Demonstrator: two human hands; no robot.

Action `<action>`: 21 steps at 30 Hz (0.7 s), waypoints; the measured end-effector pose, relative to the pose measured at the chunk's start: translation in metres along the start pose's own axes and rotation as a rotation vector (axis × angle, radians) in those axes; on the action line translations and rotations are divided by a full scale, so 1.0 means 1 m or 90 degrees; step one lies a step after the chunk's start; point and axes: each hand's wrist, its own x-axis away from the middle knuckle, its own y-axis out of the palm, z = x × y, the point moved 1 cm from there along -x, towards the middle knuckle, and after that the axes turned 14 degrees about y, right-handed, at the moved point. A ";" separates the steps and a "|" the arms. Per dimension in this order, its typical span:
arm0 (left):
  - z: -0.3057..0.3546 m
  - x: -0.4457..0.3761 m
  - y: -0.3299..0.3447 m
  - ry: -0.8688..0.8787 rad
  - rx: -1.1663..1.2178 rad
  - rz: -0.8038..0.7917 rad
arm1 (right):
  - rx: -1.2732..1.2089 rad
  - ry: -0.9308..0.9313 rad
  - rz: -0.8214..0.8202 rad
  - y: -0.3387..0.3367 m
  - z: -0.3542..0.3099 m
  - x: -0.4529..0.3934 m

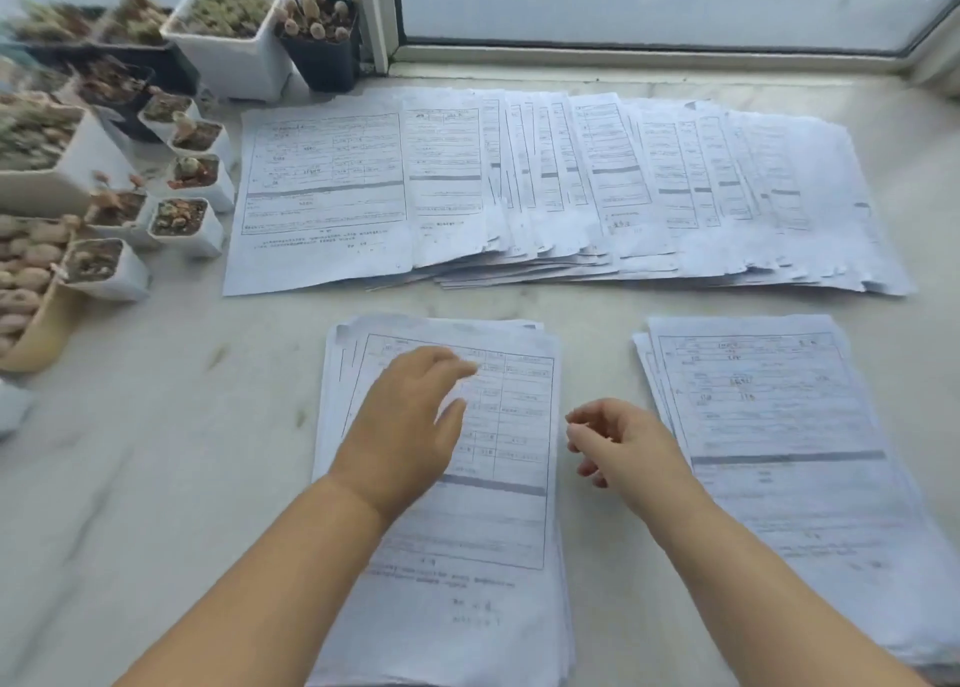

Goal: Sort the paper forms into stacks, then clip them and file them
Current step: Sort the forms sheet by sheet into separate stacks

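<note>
1. Head view: my left hand (410, 426) lies flat over the upper part of the near left stack (498, 530) of forms, fingers stretched and relaxed, gripping nothing; whether they touch the top sheet I cannot tell.
2. My right hand (623, 447) hangs between that stack and the near right stack (779, 426), fingers loosely curled, empty, just beside the right stack's left edge.
3. Both forearms reach forward from the bottom edge.
4. I count two near stacks and one fanned row of forms (571, 187) beyond, on the marble sill (156, 478).
5. Potted succulents (228, 36) crowd the far left; too many overlap to count.
</note>
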 end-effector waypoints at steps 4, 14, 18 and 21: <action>0.040 0.102 0.022 -0.045 0.064 0.016 | 0.014 0.019 -0.018 0.010 0.061 0.037; 0.065 0.156 0.052 -0.079 0.039 -0.140 | 0.305 -0.293 0.056 0.035 0.124 0.083; 0.061 0.158 0.054 -0.067 0.071 -0.092 | 0.310 -0.327 0.066 0.035 0.126 0.075; 0.058 0.163 0.059 -0.051 0.096 -0.071 | 0.218 -0.294 0.061 0.034 0.130 0.069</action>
